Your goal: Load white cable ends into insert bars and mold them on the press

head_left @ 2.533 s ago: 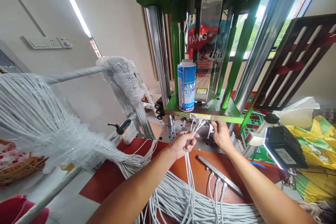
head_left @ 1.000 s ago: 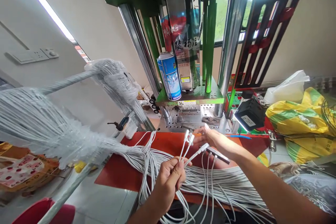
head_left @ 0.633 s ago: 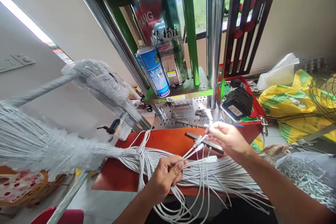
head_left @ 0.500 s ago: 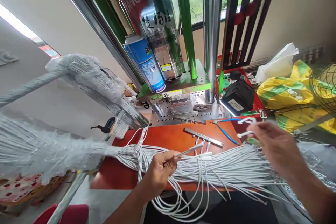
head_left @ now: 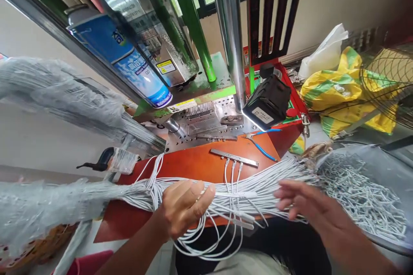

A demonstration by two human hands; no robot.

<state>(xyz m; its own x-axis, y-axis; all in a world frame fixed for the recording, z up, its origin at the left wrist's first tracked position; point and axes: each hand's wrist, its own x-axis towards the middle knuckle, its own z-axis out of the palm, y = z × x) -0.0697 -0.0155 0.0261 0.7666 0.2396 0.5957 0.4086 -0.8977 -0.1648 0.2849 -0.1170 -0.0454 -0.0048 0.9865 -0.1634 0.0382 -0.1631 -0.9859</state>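
Your left grip clasps white cables; your right grip, released, is to its right; a metal bar lies on the worktop beyond both grips.

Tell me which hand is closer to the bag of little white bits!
Right. The right hand is just left of the bag of white bits; the left hand is farther left, closed around some white cables.
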